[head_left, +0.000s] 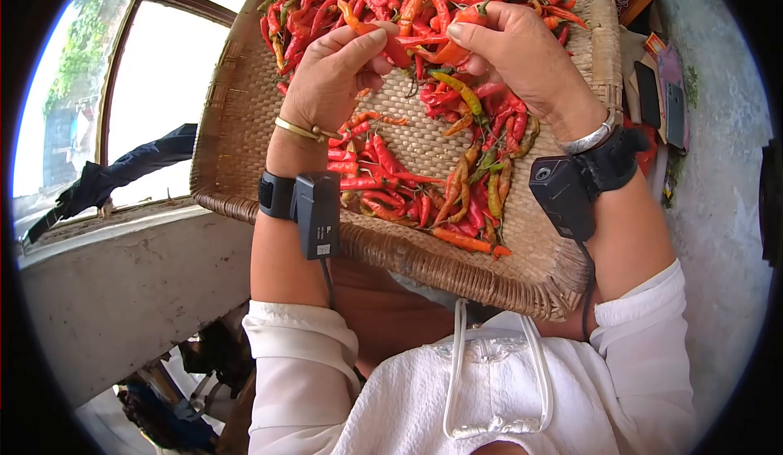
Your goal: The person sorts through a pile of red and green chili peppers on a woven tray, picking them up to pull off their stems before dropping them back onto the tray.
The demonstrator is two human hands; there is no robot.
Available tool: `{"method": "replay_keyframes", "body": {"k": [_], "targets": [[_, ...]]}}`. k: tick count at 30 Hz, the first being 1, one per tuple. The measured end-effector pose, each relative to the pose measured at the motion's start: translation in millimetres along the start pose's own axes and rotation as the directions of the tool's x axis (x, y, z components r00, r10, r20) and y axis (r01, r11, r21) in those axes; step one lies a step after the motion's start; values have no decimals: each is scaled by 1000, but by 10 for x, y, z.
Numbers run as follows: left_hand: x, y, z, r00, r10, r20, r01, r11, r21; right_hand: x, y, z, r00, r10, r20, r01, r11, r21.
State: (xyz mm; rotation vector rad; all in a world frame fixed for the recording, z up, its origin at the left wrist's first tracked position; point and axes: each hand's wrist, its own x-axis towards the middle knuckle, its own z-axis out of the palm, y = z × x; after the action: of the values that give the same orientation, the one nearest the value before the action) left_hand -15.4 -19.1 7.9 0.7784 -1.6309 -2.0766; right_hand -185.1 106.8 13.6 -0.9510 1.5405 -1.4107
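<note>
Over the woven basket (457, 279), both of my hands are raised close together with chili peppers in them. My left hand (330, 67) pinches a red chili pepper (398, 52) between thumb and fingers, and an orange-tipped chili (352, 17) sticks up beside it. Closed around an orange-red chili pepper (468, 19) with a green stem is my right hand (530, 59). Beneath the hands, a smaller heap of red chilies (387, 179) lies at the near side, with yellow-green chilies (461, 92) mixed in to the right. A larger chili pile (326, 2) fills the far side.
A window (163, 55) with a dark folded cloth (122, 169) on its sill is to the left. To the right, phones (675, 112) and packets lie beside the basket, near a grey wall (718, 210). The basket's near rim is over my lap.
</note>
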Motion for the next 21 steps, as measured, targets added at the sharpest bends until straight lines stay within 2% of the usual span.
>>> {"method": "replay_keyframes", "body": {"k": [2, 3, 4, 5, 6, 7, 8, 9, 10, 12, 14, 16, 18, 19, 20, 21], "targets": [[105, -13, -106, 999, 26, -30, -28, 997, -74, -16, -116, -111, 999, -22, 31, 29, 962, -272], [143, 2, -92, 989, 98, -107, -111, 986, -120, -6, -108, -199, 993, -50, 110, 96, 882, -461], [163, 15, -73, 968, 166, -188, -196, 968, -159, -10, -93, -268, 992, -50, 113, 97, 881, -462], [189, 2, -16, 962, 181, -207, -212, 967, -138, -17, -79, -328, 971, 19, 238, 154, 711, -686], [195, -28, -2, 960, 182, -210, -214, 967, -139, -23, -66, -381, 935, 119, 333, 239, 484, -842], [202, -80, -3, 965, 174, -194, -127, 964, 233, -55, -27, -409, 943, 160, 292, 216, 374, -902], [211, -147, -17, 970, 159, -181, -28, 820, 571, -73, 34, -430, 943, 161, 292, 217, 371, -903], [219, -174, 6, 993, 105, -58, -34, 709, 704, -92, 86, -441, 968, 50, 244, 222, 278, -935], [208, -215, 53, 1000, -5, -10, 10, 722, 692, -109, 115, -456, 977, -67, 201, 210, 184, -960], [156, -276, 192, 976, 55, 212, -209, 523, 826, -122, 92, -425, 974, -109, 196, 217, 232, -948], [149, -427, 211, 917, 95, 387, -398, 251, 882, -127, 61, -337, 969, -153, 192, 229, 281, -932], [149, -564, 216, 932, 79, 354, -362, 226, 904, -131, 31, -273, 977, -8, 212, 205, 292, -934], [169, -615, 232, 928, 81, 364, -371, 101, 923, -150, 70, -257, 971, -30, 236, 235, 268, -934], [187, -578, 202, 890, 118, 439, -451, 99, 887, -168, 71, -250, 966, -45, 253, 256, 264, -930], [185, -531, 162, 889, 116, 443, -454, 99, 886, -179, 74, -252, 961, -60, 268, 275, 261, -925], [158, -346, 200, 919, 61, 390, -394, 212, 894, -185, 78, -267, 960, -85, 266, 280, 262, -924]]}}
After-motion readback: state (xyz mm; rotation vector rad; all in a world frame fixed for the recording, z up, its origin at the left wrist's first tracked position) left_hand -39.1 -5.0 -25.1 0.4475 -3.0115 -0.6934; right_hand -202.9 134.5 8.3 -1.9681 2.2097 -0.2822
